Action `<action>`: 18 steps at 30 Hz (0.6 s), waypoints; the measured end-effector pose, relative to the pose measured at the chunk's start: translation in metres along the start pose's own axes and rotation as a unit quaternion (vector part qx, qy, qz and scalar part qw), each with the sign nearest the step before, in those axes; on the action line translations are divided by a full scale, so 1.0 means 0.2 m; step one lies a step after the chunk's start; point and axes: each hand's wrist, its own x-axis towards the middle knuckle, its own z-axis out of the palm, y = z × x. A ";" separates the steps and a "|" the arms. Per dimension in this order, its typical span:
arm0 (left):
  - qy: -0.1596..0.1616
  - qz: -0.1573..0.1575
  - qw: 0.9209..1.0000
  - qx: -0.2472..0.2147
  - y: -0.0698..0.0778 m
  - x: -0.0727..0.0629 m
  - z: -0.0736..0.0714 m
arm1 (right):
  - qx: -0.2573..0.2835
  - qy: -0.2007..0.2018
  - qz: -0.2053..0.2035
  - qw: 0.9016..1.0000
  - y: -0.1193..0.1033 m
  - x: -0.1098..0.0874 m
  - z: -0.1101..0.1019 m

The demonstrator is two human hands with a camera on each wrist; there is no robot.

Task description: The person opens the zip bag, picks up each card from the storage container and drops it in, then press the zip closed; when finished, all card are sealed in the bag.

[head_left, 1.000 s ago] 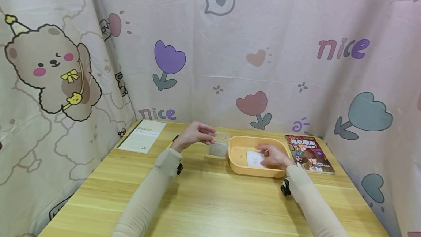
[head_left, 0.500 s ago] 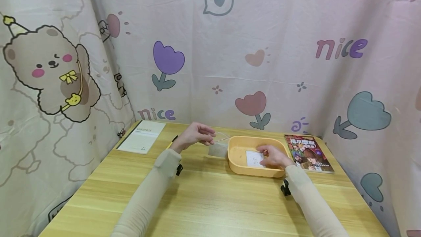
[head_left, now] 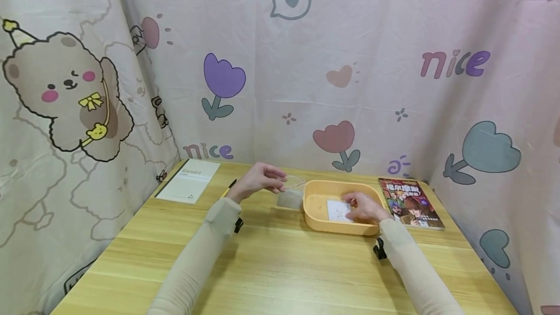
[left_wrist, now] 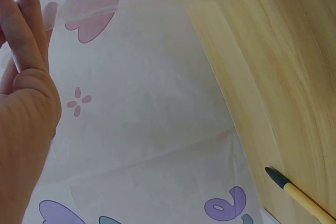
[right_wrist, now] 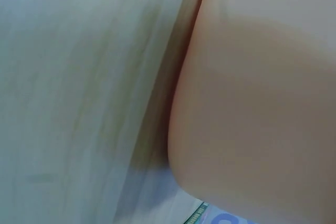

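Card of white paper [head_left: 338,210] inside a yellow rectangular plastic tray [head_left: 337,228].
On my head feed, the right hand [head_left: 365,207], half-closed, grips its right side; the left hand [head_left: 262,177], nearly closed, pinches a clear plastic pouch [head_left: 290,200] beside the tray. Right of that I see a colourful paper magazine [head_left: 411,203].

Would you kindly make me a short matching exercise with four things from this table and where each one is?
1. white card
2. clear plastic
3. Gambit notebook
4. magazine

A. to the right of the yellow tray
B. pinched in the left hand
C. inside the yellow tray
D. farthest left of the four

Pairs: 1-C; 2-B; 3-D; 4-A
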 end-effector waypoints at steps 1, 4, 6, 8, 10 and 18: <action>-0.001 0.000 1.000 0.000 0.00 0.00 0.00 | 0.001 0.002 -0.003 1.000 0.00 0.00 0.00; -0.002 0.001 1.000 -0.002 0.01 0.00 0.00 | -0.007 0.009 -0.013 1.000 0.00 0.00 0.00; -0.002 0.002 1.000 -0.004 0.01 0.00 0.00 | -0.014 0.014 -0.024 1.000 0.00 0.00 0.00; -0.002 0.004 1.000 -0.005 0.01 -0.01 0.00 | -0.016 0.019 -0.032 0.999 0.01 0.01 0.00; -0.001 0.005 1.000 -0.005 0.01 -0.01 0.00 | -0.013 0.025 -0.043 0.999 0.02 0.01 0.01; 0.000 0.009 1.000 -0.010 0.01 -0.01 0.00 | 0.114 0.060 -0.017 0.992 0.02 0.03 -0.01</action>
